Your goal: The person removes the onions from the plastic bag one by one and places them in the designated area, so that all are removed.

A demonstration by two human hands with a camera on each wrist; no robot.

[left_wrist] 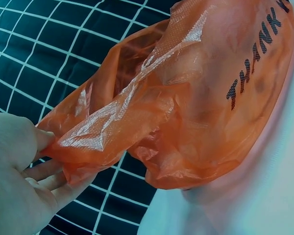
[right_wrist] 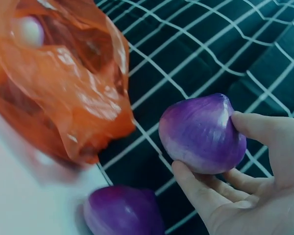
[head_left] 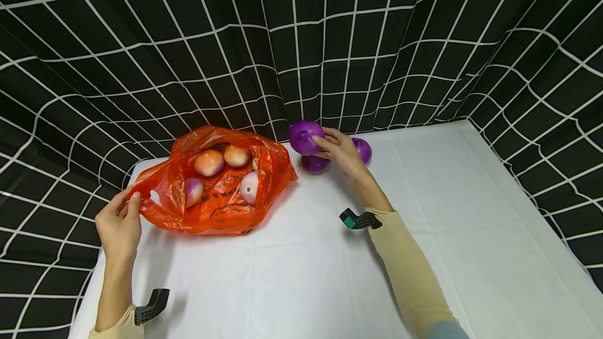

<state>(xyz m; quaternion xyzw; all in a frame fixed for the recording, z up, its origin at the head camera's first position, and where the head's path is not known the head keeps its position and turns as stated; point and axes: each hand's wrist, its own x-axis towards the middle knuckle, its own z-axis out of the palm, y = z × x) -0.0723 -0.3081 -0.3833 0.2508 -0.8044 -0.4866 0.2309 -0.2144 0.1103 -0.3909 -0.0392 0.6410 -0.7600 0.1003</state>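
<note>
An orange-red plastic bag (head_left: 221, 218) lies with its mouth spread wide, and several onions show inside, among them an orange-toned onion (head_left: 209, 163) and a pale one (head_left: 248, 188). My left hand (head_left: 120, 221) pinches the bag's handle at its left end, pulling it taut. To the right of the bag, my right hand (head_left: 343, 151) holds a purple onion (right_wrist: 203, 134) between thumb and fingers, raised above the table. Below it a second purple onion (right_wrist: 123, 210) rests on the white surface. Another purple onion (head_left: 362, 150) sits just right of the right hand, partly hidden by it.
A white cloth (head_left: 301, 276) covers the table. Black curtains with a white grid (head_left: 339, 46) hang close behind the table's back edge and along both sides. Black wrist devices (head_left: 152, 306) are worn on both forearms.
</note>
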